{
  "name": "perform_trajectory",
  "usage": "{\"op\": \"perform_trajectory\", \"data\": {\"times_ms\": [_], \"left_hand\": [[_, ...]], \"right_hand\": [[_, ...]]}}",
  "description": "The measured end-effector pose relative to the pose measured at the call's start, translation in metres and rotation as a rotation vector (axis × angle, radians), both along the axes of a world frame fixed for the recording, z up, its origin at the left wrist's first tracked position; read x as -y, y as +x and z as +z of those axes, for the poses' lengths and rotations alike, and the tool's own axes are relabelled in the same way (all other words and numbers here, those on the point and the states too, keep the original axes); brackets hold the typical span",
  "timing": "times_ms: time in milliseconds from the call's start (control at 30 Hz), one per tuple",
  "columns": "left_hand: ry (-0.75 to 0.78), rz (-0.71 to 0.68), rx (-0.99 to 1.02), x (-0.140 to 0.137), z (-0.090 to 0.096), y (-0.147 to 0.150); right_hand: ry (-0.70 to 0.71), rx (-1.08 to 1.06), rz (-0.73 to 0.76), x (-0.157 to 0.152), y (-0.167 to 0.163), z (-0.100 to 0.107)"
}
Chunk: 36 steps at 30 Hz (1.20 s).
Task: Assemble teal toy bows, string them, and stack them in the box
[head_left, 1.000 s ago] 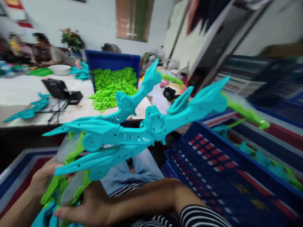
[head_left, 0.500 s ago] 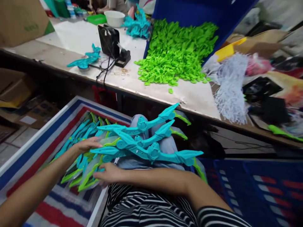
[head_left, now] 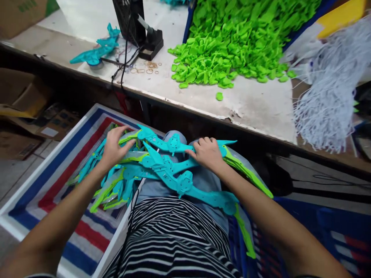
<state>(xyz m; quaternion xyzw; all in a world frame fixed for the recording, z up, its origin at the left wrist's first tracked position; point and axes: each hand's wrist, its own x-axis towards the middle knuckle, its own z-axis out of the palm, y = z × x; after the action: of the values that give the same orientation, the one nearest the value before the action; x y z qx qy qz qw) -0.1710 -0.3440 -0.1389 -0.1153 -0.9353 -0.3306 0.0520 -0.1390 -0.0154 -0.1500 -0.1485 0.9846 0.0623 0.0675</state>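
Across my lap lie several turquoise plastic toy bows with lime-green curved end pieces. The far bow [head_left: 174, 143] is between my two hands. My left hand [head_left: 114, 146] holds its left green end, thumb and fingers curled around it. My right hand [head_left: 208, 153] grips its right arm from above, the thumb toward the middle. Closer to my body are a second bow [head_left: 165, 164] and a near bow [head_left: 185, 184], whose green right end hangs past my thigh. Clear film seems to cover the green ends. More bows [head_left: 92, 156] lie in the box at my left.
The white-rimmed box [head_left: 17, 227] has a red, white and blue striped lining. Ahead stands a worktable [head_left: 261, 104] with a heap of green pieces [head_left: 226, 50], a soldering-iron stand [head_left: 152, 44], rubber bands [head_left: 150, 66], a turquoise part [head_left: 95, 52] and a white string bundle [head_left: 327, 96].
My right hand has moved from the left ends of the bows to the far bow's right arm. My left hand has shifted farther away onto its left end. The view has tilted down.
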Motion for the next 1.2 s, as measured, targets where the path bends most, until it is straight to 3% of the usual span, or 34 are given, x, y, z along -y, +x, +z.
{"op": "perform_trajectory", "data": {"times_ms": [133,233,333,433,567,633,700,767,867,933,1067,1200], "left_hand": [[-0.295,-0.667,-0.031,-0.052,0.020,0.027],[-0.576,-0.890,0.055,-0.080,0.018,0.049],[-0.753,-0.870,0.077,-0.087,0.014,0.077],[-0.770,-0.856,0.148,-0.077,0.015,0.104],[-0.634,-0.831,0.307,-0.069,0.012,0.115],[-0.517,-0.755,0.273,-0.078,0.008,0.106],[-0.506,-0.709,0.200,-0.095,0.004,0.093],[-0.568,-0.766,0.198,-0.113,-0.001,0.080],[-0.571,-0.915,0.348,-0.130,-0.007,0.068],[-0.496,-0.932,0.464,-0.133,-0.009,0.065],[-0.374,-0.796,0.584,-0.138,-0.014,0.067],[-0.383,-0.711,0.612,-0.156,-0.017,0.068]], "right_hand": [[0.007,0.055,-0.032,0.002,0.017,0.004],[0.029,0.140,-0.004,-0.007,0.024,0.007],[0.019,0.243,-0.002,-0.023,0.037,0.009],[-0.043,0.352,-0.001,-0.042,0.054,0.008],[-0.087,0.349,-0.029,-0.062,0.069,0.006],[-0.090,0.297,-0.008,-0.067,0.068,0.006],[-0.084,0.220,0.036,-0.069,0.059,0.006],[-0.083,0.128,0.083,-0.071,0.044,0.007],[-0.107,0.050,0.135,-0.077,0.023,0.005],[-0.115,0.069,0.148,-0.083,0.016,0.000],[-0.180,0.120,0.127,-0.096,0.006,-0.006],[-0.363,-0.223,0.033,-0.105,-0.040,0.014]]}}
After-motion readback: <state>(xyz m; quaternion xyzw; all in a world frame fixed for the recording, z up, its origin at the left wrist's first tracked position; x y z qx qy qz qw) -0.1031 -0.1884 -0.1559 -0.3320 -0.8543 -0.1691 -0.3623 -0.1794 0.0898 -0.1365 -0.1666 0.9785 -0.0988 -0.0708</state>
